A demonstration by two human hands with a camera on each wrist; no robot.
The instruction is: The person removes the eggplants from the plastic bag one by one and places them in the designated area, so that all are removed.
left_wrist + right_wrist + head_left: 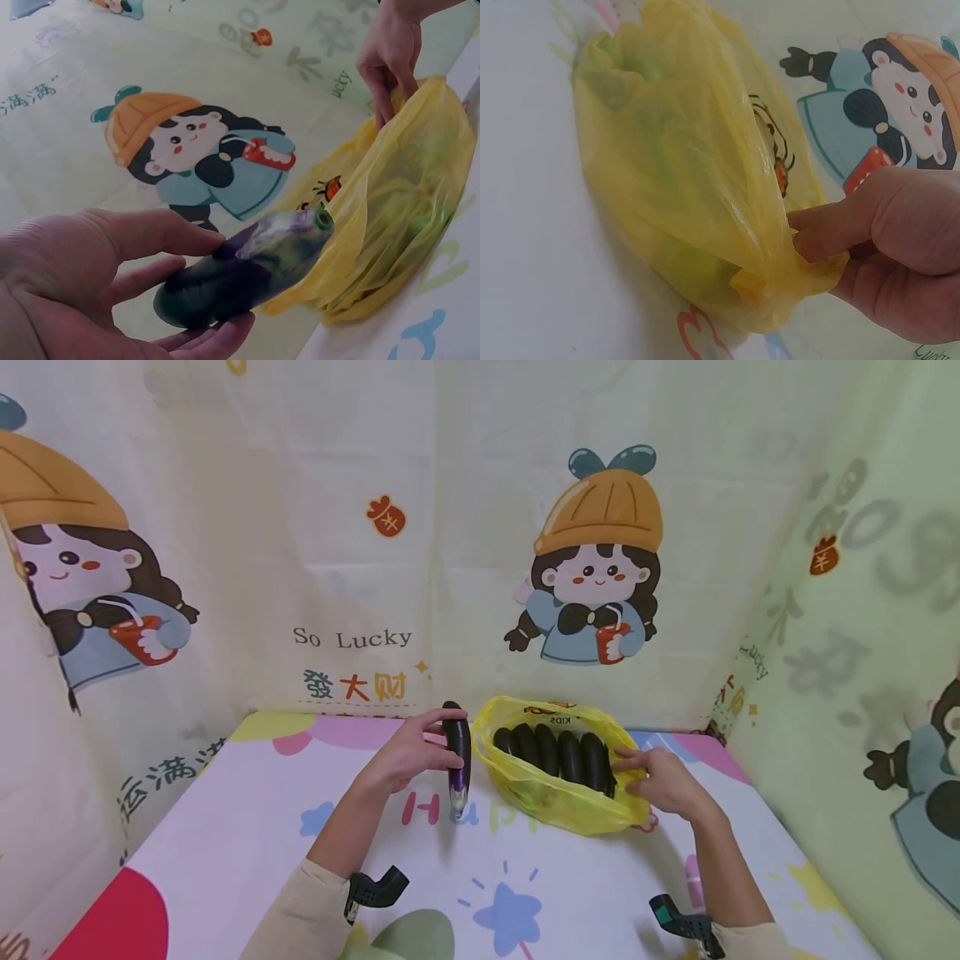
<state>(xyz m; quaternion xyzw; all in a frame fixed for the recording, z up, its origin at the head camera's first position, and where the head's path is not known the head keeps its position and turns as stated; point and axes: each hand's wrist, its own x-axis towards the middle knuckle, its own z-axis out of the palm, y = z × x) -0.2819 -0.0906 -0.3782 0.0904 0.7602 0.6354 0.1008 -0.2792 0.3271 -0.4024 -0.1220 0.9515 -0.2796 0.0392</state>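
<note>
My left hand (pixel 411 752) grips a dark purple eggplant (pixel 458 760), held upright over the table just left of a yellow plastic bag (pixel 540 797). In the left wrist view the green stem end of that eggplant (pixel 247 270) points toward the bag (pixel 397 202). Several more dark eggplants (pixel 572 758) lie side by side inside the open bag. At the bag's right end my right hand (pixel 666 781) pinches the rim. The right wrist view shows the thumb and fingers of this hand (pixel 900 247) closed on a gathered fold of yellow plastic (pixel 821 274).
A printed cloth with cartoon shapes and letters covers the table (pixel 420 877). Cream curtains (pixel 465 527) with cartoon girls stand behind and on both sides, close to the table's edges. Both wrists wear black camera mounts (pixel 378 887).
</note>
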